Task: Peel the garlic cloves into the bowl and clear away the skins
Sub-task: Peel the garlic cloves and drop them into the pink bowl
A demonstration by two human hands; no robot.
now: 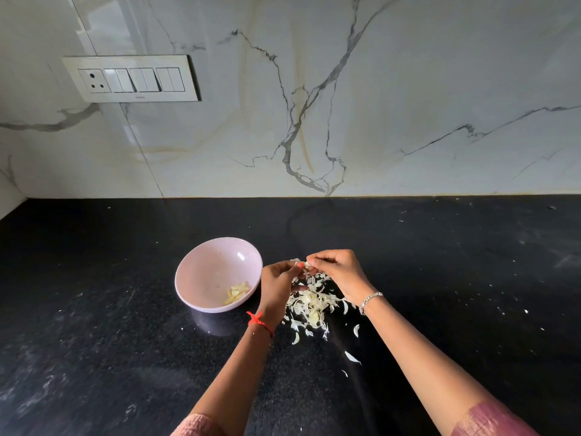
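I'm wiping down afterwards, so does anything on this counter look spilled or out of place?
Garlic skins lie heaped on the black counter right of the bowl, with stray flakes scattered toward the person. The peeled cloves sit inside the bowl; nothing else stands out.

i note the pale piece [303, 265] pinched between the left hand [278, 284] and right hand [338, 270] is mostly covered by their fingertips, so clove or skin i cannot tell; the left hand hides part of the skins pile [311, 305], and the sleeves [196, 426] are cut by the bottom edge.
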